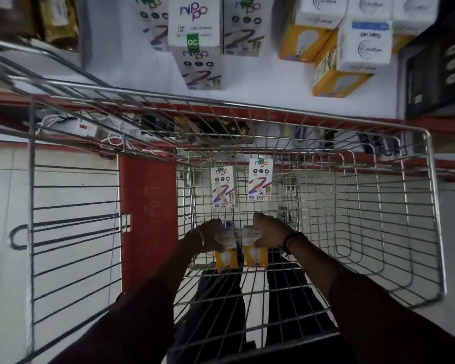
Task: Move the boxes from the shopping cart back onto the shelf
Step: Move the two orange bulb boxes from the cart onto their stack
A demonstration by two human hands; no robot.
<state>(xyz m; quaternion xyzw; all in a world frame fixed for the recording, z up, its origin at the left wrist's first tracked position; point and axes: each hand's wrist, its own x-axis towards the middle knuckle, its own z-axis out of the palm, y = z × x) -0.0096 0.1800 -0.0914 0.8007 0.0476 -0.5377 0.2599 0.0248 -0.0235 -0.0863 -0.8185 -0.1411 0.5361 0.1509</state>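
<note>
1. The shopping cart [428, 206] fills most of the view: a basket of thin, shiny steel wire in a square grid, with a thicker round rim.
2. Beyond its far rim lies the shelf [132, 61], a flat, matte white board with a red front edge. On it stand upright rectangular cardboard cartons: white Nippo boxes [195, 22] with glossy purple swirls, and beside them on the right yellow-and-white bulb boxes [352, 56].
3. A flat red plastic panel [147, 219] hangs on the cart's left side.
4. On the cart floor two slim white Nippo cartons [260, 179] lie side by side, slightly apart.
5. Nearer, two small yellow bulb cartons [255, 256] sit next to each other.
6. The left hand [210, 237], bangle at the wrist, has its fingers curled around the left carton's white top.
7. The right hand [271, 232], with a dark wrist band, grips the right carton's top likewise.
</note>
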